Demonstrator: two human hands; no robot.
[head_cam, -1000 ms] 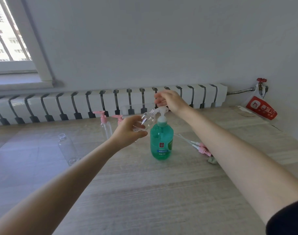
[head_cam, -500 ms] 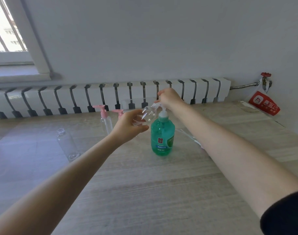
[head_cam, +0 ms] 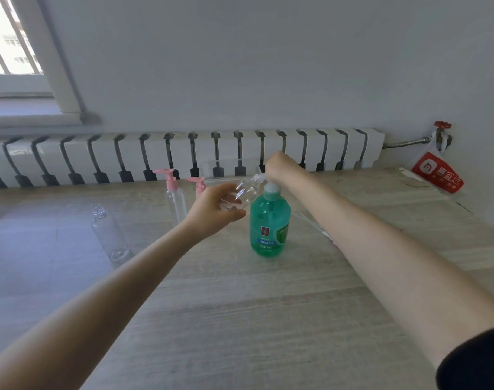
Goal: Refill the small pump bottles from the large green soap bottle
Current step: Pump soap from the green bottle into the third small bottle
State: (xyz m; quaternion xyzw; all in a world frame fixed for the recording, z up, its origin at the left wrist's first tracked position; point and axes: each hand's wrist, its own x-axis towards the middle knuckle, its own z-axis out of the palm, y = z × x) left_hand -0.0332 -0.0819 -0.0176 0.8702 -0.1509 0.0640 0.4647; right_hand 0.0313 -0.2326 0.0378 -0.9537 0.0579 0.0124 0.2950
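The large green soap bottle (head_cam: 269, 225) stands upright in the middle of the wooden table (head_cam: 240, 319). My right hand (head_cam: 282, 167) rests on top of its white pump head, fingers curled over it. My left hand (head_cam: 214, 209) grips a small clear bottle (head_cam: 245, 191), tilted with its open neck up against the pump's spout. Two small bottles with pink pumps (head_cam: 174, 192) stand behind my left hand. Another clear bottle (head_cam: 109, 235), without a pump, stands at the left.
A white radiator (head_cam: 183, 156) runs along the wall behind the table. A clear plastic tray (head_cam: 228, 170) sits at the table's back edge. Loose pump tubes (head_cam: 313, 223) lie behind my right forearm. A red and white bag (head_cam: 437, 175) hangs from the valve at right.
My right hand has pressed down on the pump head of the green bottle. My left hand keeps the small clear bottle at the spout. The camera has shifted slightly.
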